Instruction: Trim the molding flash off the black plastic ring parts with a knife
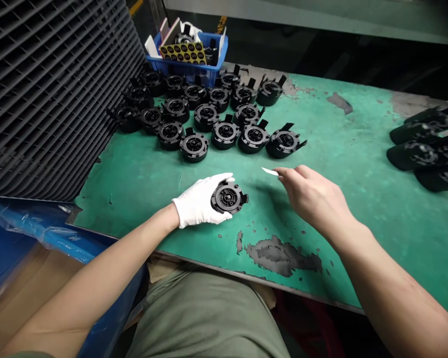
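My left hand (199, 204), in a white glove, is closed around a round black plastic part (228, 198), its ribbed face turned up and a tab sticking out at the right. To the right, my bare right hand (313, 196) pinches a small pointed white blade (270, 171) between thumb and fingertips. The blade's tip points left, apart from the held part. Whatever handle it may have is hidden in the fist. Beyond both hands, several similar black parts (194, 146) stand on the green tabletop (145, 174).
A blue bin (205, 74) with yellow sticker sheets and black parts stands at the back. Stacked black grid trays (56, 94) rise at the left. Taller black cylinders (414, 154) stand at the far right. The tabletop has a worn grey patch (280, 254) near its front edge.
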